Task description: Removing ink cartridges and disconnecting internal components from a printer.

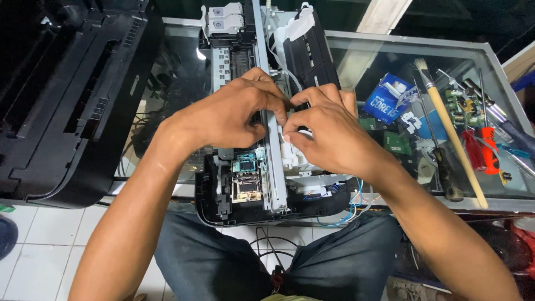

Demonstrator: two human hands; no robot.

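Over my lap, an opened printer (262,189) lies on the glass counter (401,42), circuit boards bared. Both hands pinch at its metal rail (274,167): left hand (234,114), right hand (323,134), fingertips narrowed together. Farther right, a blue box (387,99) lies beside a brush (451,131).

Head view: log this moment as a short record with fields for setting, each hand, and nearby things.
Setting: opened printer on a glass-topped counter
Left hand: fingertips pinching at the metal rail inside the printer
Right hand: fingertips meeting the left's at the same spot
Left of printer: black printer cover
Right side: long-handled brush, red-handled tool, blue box
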